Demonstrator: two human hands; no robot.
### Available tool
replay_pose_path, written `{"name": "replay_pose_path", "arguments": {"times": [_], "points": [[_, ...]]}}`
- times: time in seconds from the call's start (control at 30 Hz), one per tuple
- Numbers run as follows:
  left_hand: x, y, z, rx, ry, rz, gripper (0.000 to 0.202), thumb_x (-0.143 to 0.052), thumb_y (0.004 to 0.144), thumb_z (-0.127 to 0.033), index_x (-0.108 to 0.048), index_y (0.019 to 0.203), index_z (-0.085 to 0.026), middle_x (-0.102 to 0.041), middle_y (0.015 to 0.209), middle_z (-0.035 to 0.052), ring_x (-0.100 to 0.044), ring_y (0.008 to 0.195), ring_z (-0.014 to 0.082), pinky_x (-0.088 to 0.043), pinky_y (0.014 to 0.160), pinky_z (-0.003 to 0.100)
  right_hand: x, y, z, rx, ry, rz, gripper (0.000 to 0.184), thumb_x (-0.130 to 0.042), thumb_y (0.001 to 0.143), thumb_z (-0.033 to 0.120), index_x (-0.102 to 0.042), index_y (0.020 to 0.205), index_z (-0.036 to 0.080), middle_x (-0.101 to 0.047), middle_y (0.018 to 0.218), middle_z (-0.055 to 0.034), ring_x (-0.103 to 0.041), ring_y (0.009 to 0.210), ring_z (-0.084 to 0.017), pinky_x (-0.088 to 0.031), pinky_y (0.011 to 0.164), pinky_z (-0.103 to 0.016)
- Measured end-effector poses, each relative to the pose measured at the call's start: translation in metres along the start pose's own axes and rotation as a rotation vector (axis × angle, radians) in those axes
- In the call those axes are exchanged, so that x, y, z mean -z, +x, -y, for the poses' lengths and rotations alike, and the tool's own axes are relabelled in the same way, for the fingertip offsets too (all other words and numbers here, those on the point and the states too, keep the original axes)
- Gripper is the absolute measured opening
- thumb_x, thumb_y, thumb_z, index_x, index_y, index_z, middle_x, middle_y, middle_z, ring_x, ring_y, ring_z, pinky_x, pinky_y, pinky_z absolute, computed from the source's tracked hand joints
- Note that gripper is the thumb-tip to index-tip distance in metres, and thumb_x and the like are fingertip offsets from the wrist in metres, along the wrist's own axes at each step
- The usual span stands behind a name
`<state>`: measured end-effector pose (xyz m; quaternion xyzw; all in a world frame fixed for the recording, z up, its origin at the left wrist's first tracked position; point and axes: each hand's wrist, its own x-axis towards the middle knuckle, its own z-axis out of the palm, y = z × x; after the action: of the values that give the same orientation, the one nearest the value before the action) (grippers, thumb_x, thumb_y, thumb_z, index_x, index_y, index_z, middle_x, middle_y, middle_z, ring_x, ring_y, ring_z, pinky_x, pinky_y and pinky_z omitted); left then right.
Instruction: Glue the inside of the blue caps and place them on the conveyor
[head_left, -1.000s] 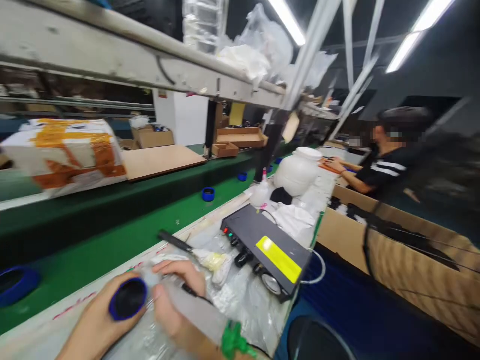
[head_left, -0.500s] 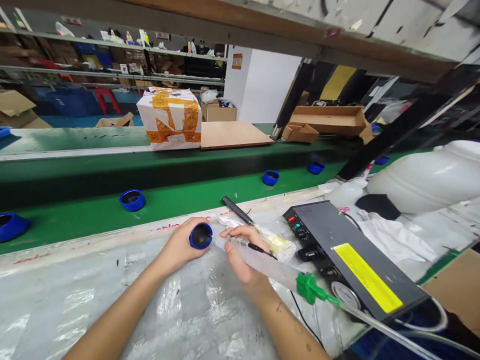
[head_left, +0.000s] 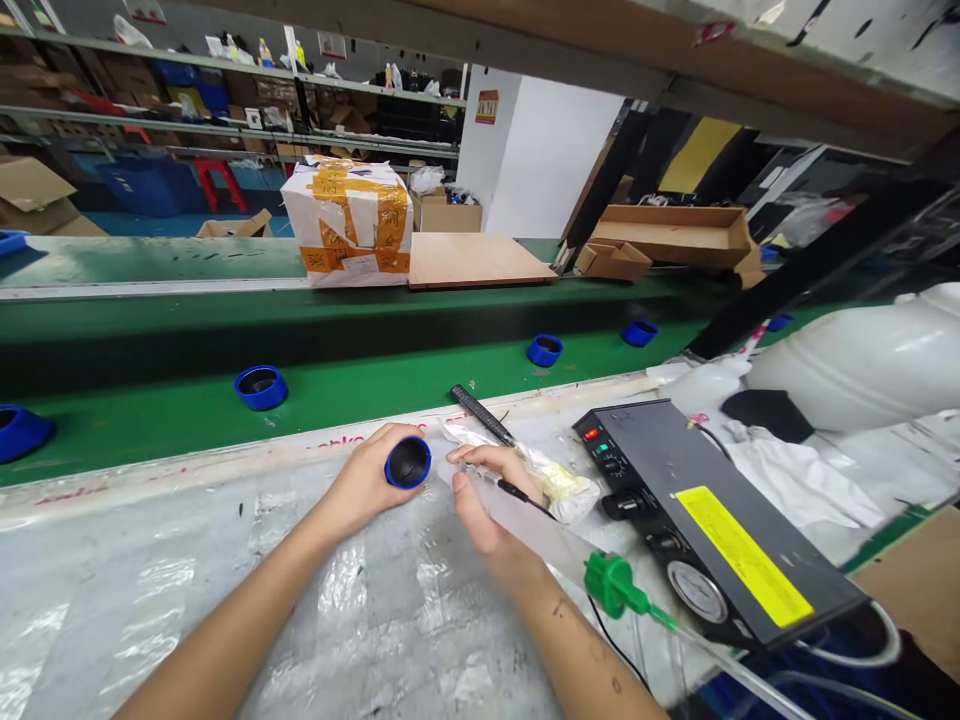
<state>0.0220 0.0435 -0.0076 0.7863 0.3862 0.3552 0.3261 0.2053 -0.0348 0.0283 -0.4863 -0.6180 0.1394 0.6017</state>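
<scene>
My left hand point(head_left: 367, 478) is closed around a blue ring-shaped part with a black inside point(head_left: 408, 462), its open face tilted up toward me. My right hand point(head_left: 495, 500) grips a translucent dispensing syringe point(head_left: 536, 530), whose tip end points left at the part, a small gap apart. A green cap point(head_left: 611, 583) closes the syringe's back end, with a clear air hose point(head_left: 739, 672) running from it. Beyond the right hand lies a black-handled tool point(head_left: 480, 412) on a crumpled, yellow-stained wipe point(head_left: 566, 485).
A grey dispenser controller point(head_left: 720, 520) with knobs and a gauge stands on the right. Several blue rings point(head_left: 260, 388) sit along the green conveyor belt point(head_left: 390, 375). A taped carton point(head_left: 349, 222) stands behind it. White jug point(head_left: 862, 355) at far right; a shelf beam point(head_left: 525, 75) overhangs.
The camera view has shifted slightly. The blue rings on the belt have moved a little leftward against the table. Both hands keep their holds, and the syringe tip remains near the part.
</scene>
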Motion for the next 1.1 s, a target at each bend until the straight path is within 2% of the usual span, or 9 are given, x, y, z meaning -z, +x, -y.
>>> {"name": "replay_pose_path", "arguments": {"times": [0.23,0.47,0.83,1.1], "points": [[-0.0009,0.0007,0.0000,0.000,0.019,-0.004,0.040,-0.078,0.076,-0.022,-0.065,0.114,-0.023,-0.071,0.118,0.0066,-0.069,0.111,0.0274,-0.055,0.101,0.041,0.0012,-0.0015,-0.0001,-0.010,-0.021,0.007,0.015,-0.066,0.088,0.017,-0.064,0.100,0.026,-0.081,0.098,-0.0028,-0.080,0.092,-0.022,-0.065,0.081,-0.033],[-0.0004,0.0005,-0.0009,-0.004,0.030,0.000,0.040,-0.078,0.078,-0.023,-0.064,0.116,-0.023,-0.071,0.119,0.0061,-0.069,0.111,0.0264,-0.055,0.099,0.039,0.0003,0.0016,0.0040,-0.005,0.016,-0.022,0.013,-0.065,0.086,0.017,-0.066,0.095,0.025,-0.081,0.093,-0.0022,-0.080,0.084,-0.020,-0.064,0.072,-0.029],[0.0022,0.0022,-0.0042,0.014,0.030,0.024,0.037,-0.079,0.077,-0.026,-0.064,0.112,-0.024,-0.072,0.119,0.0072,-0.069,0.110,0.0277,-0.055,0.100,0.042,0.0031,0.0010,0.0026,-0.037,0.040,0.006,0.011,-0.066,0.085,0.017,-0.067,0.094,0.025,-0.081,0.093,-0.0024,-0.080,0.087,-0.022,-0.065,0.080,-0.032],[0.0021,0.0024,-0.0049,0.005,0.035,0.025,0.036,-0.078,0.078,-0.027,-0.064,0.111,-0.023,-0.072,0.118,0.0071,-0.069,0.111,0.0271,-0.055,0.100,0.040,0.0037,0.0019,0.0043,-0.048,0.044,0.024,0.010,-0.065,0.084,0.017,-0.068,0.092,0.024,-0.081,0.091,-0.0027,-0.080,0.086,-0.022,-0.064,0.077,-0.031]]}}
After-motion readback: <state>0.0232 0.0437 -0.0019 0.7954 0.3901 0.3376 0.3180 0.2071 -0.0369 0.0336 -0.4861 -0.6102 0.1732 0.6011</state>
